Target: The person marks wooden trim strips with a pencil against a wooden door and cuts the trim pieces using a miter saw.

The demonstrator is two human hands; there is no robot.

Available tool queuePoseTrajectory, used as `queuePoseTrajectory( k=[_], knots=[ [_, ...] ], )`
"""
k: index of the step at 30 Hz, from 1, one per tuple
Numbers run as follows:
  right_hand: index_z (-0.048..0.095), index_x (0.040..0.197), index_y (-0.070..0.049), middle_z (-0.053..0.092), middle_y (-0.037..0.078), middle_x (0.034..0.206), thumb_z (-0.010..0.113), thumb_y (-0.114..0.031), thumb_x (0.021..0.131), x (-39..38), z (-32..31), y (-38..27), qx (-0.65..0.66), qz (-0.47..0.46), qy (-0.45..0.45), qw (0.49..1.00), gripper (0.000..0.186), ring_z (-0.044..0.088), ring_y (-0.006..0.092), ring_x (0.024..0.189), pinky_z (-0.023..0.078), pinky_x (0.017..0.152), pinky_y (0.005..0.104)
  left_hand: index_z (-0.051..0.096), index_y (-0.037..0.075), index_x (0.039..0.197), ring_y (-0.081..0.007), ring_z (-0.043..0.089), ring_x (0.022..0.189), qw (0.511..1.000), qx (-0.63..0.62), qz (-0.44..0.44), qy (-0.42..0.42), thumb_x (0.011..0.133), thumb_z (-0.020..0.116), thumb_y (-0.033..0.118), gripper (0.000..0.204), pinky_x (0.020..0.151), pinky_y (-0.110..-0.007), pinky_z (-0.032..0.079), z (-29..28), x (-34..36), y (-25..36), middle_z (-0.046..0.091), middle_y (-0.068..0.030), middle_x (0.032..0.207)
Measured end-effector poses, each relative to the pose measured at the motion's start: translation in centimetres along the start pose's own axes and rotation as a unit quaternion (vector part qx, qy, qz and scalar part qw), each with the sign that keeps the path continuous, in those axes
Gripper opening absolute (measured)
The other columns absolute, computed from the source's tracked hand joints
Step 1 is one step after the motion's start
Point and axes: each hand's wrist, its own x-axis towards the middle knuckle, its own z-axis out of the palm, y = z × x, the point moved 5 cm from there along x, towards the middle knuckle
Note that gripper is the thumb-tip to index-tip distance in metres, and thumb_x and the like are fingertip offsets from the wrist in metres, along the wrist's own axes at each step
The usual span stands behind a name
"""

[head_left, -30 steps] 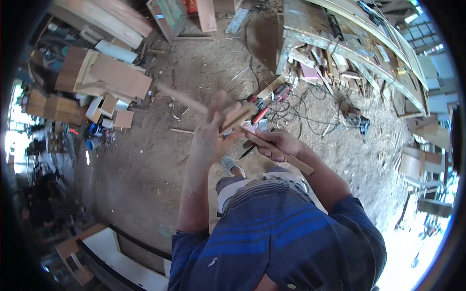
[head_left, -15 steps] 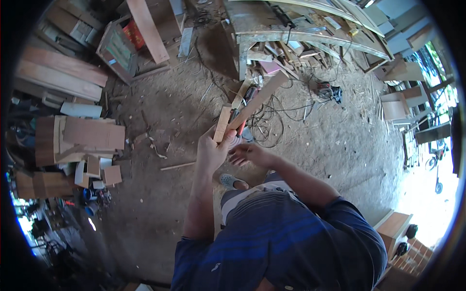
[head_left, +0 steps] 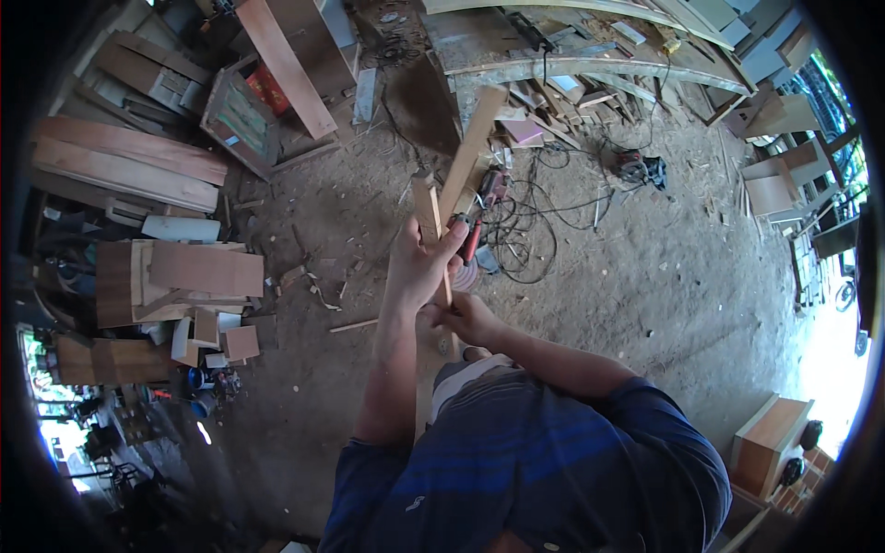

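Note:
My left hand (head_left: 422, 263) is closed around pieces of wood in front of me. A short wooden block (head_left: 427, 210) rises from its fingers. Beside that, a longer flat wooden strip (head_left: 473, 147) slants up and to the right. A red-handled tool (head_left: 473, 240) with a dark end shows next to my left thumb; I cannot tell its kind or whether the hand grips it. Below, my right hand (head_left: 470, 320) has its fingers closed at the lower end of a thin wooden strip (head_left: 448, 288) that passes under my left hand.
A red power tool (head_left: 496, 184) and a tangled cord (head_left: 525, 235) lie on the dirt floor ahead. A workbench (head_left: 590, 69) with scrap wood beneath stands at the far side. Stacked boards (head_left: 129, 170) and panels (head_left: 207, 267) line the left. Another corded tool (head_left: 636, 168) sits farther right.
The long strip has swung more upright, and my left hand has turned with the wood. My right hand has moved down slightly and its loosely spread fingers have closed at the thin strip's lower end.

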Motion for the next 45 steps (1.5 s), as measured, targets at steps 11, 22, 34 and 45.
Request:
queuePoseTrajectory(
  k=[11,22,34,45],
  knots=[
    [0.068,0.109,0.001,0.062,0.002,0.078,0.072,-0.019,0.104,-9.5,-14.3,-4.8,-0.096,-0.082,0.277,0.952,0.020,0.054,0.0088,0.071,0.046,0.063,0.0303,0.061,-0.004,0.138,-0.0124,0.068,0.083,0.999,-0.014,0.044,-0.020,0.107,0.065,0.039,0.053,0.077,-0.034,0.066,-1.0,-0.2,-0.6,0.063,-0.0080,0.117],
    [0.068,0.106,0.001,0.053,0.006,0.069,0.072,-0.031,0.104,-15.4,-20.4,-5.0,-0.189,-0.064,0.283,0.938,0.032,0.049,0.0128,0.065,0.043,0.060,0.0330,0.066,0.002,0.116,-0.0038,0.055,0.056,0.970,0.062,0.121,0.202,0.108,0.059,0.051,0.050,0.046,-0.021,0.036,-0.8,-0.4,4.4,0.080,-0.0088,0.094],
    [0.066,0.123,0.001,0.057,0.006,0.073,0.070,-0.027,0.103,-16.7,-18.7,-7.7,-0.260,-0.094,0.288,0.917,0.034,0.053,0.0153,0.065,0.046,0.063,0.0343,0.041,0.009,0.149,-0.0126,0.060,0.057,0.966,-0.142,0.192,0.096,0.105,0.057,0.021,0.048,0.050,-0.027,0.051,2.7,0.7,4.6,0.067,-0.0089,0.098],
    [0.071,0.128,-0.003,0.069,0.012,0.084,0.083,-0.022,0.092,-13.2,-13.4,-16.6,-0.356,-0.311,0.325,0.819,0.042,0.067,0.0270,0.065,0.055,0.059,0.0398,0.045,0.006,0.157,-0.0083,0.063,0.063,0.973,-0.118,0.152,-0.125,0.113,0.054,0.031,0.051,0.054,-0.024,0.050,5.4,-1.4,2.8,0.065,-0.0049,0.096]
  ],
)
